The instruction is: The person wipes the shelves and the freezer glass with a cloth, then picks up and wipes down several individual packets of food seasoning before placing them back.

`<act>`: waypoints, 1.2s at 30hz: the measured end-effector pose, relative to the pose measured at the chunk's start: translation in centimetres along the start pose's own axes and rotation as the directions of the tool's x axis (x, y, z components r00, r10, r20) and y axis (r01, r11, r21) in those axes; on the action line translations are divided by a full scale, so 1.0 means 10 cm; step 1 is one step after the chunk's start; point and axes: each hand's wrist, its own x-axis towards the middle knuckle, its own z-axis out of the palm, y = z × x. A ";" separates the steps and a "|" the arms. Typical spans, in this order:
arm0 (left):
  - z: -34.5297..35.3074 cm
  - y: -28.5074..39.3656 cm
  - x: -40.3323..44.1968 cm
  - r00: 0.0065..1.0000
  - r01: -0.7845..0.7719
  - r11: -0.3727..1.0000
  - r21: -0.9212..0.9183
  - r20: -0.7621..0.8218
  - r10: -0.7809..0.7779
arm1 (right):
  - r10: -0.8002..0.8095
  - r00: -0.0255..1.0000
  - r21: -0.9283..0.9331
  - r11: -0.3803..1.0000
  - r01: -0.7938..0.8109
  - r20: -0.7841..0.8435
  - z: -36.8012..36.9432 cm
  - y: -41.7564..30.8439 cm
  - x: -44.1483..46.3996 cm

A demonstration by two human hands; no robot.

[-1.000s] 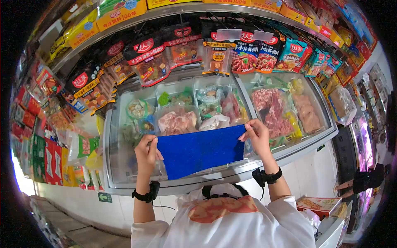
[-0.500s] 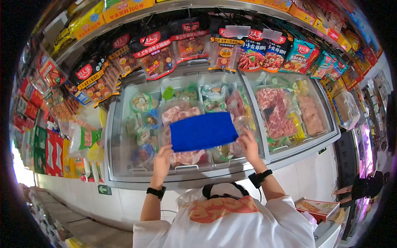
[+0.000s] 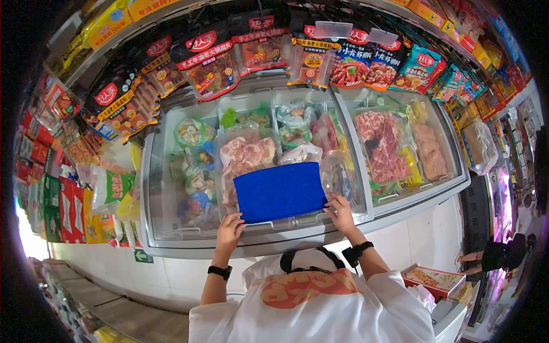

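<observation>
A blue cloth [image 3: 280,192] lies spread out flat over the glass lid of a chest freezer [image 3: 366,219]. My left hand [image 3: 231,230] pinches the cloth's near left corner. At its near right corner, my right hand [image 3: 339,212] has its fingers closed on the edge. Under the glass, beside and beyond the cloth, packed meat [image 3: 247,152] and bagged food [image 3: 194,132] show. Both wrists wear black bands.
Seasoning pouches [image 3: 209,63] hang in a row behind the freezer. Packaged goods [image 3: 71,214] stand at the left. Another person [image 3: 496,254] is at the far right. A flat box [image 3: 434,280] sits at the lower right.
The cloth was stretched between my raised hands, then came down onto the glass. Since the last earlier frame, it has shifted slightly toward me, and my fingers have closed on its near corners.
</observation>
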 end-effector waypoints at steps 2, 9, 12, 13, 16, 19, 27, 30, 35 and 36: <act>-0.12 0.13 0.06 0.998 0.046 0.997 -0.055 0.054 -0.043 | 0.013 0.998 0.047 0.999 -0.016 0.056 -0.04 0.00 0.00; 0.07 0.14 0.53 1.000 -0.020 0.978 0.205 0.016 0.017 | -0.012 0.998 -0.127 0.992 0.003 -0.068 -0.02 -0.22 0.48; 0.36 0.36 0.83 0.986 -0.166 0.944 0.285 0.057 0.156 | -0.121 0.989 -0.185 0.973 0.136 0.088 0.21 -0.44 0.77; 0.42 0.35 0.87 0.985 -0.170 0.943 0.286 0.056 0.161 | -0.125 0.980 -0.217 0.963 0.156 0.152 0.31 -0.47 0.84; 0.57 0.18 0.99 0.994 -0.090 0.878 0.470 0.102 0.048 | -0.074 0.973 -0.324 0.935 0.144 0.218 0.48 -0.34 0.88; 0.54 0.07 1.00 0.991 -0.125 0.903 0.411 0.102 0.090 | -0.005 0.978 -0.349 0.934 0.079 0.209 0.52 -0.24 0.93; 0.49 0.10 1.04 0.989 -0.123 0.908 0.402 0.120 0.081 | -0.004 0.974 -0.334 0.939 0.081 0.224 0.50 -0.22 0.94; 0.49 0.12 1.01 0.990 -0.128 0.904 0.407 0.114 0.089 | -0.001 0.980 -0.409 0.909 0.083 0.197 0.48 -0.27 0.90; 0.46 0.37 0.88 0.979 -0.188 0.840 0.509 0.169 0.116 | -0.058 0.981 -0.436 0.890 0.134 0.183 0.39 -0.58 0.88; 0.51 0.41 0.86 0.978 -0.192 0.860 0.472 0.169 0.126 | -0.159 0.958 -0.345 0.908 0.237 0.240 0.45 -0.61 0.87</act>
